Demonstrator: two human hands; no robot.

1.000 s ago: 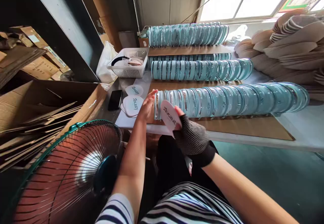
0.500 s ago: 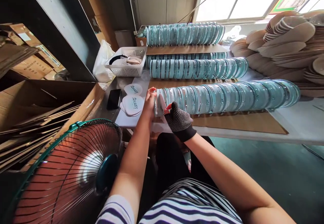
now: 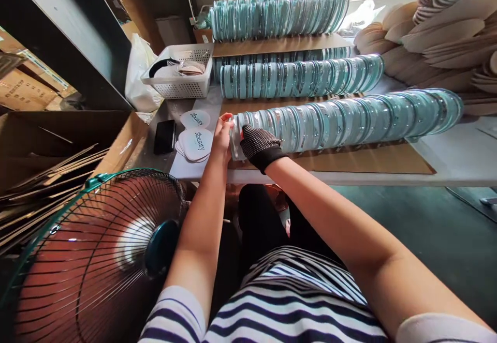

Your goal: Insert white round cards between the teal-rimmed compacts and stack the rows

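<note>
Along the table's front edge runs a row of clear, teal-edged round pieces (image 3: 330, 123), standing on edge one against another. My bare left hand (image 3: 223, 136) grips the leftmost clear piece (image 3: 236, 144), fingers at its outer side. My right hand (image 3: 261, 145), in a black dotted fingerless glove, is closed against the inner side of that end piece; its fingertips are mostly hidden, and I cannot make out what they hold. Left of my hands lie a small stack of white cards (image 3: 195, 144) printed with "beauty" lettering and another such card (image 3: 194, 119).
More rows of clear pieces (image 3: 298, 78) stand behind on cardboard sheets (image 3: 368, 163). A white basket (image 3: 178, 90), a black phone (image 3: 165, 137) and a fan (image 3: 104, 250) are at the left. Piles of pale oval pads (image 3: 446, 48) rise at the back right.
The pale flat piece that stood between my right fingers is now out of sight. My right hand has moved left, closer to my left hand. The view has tilted downward.
</note>
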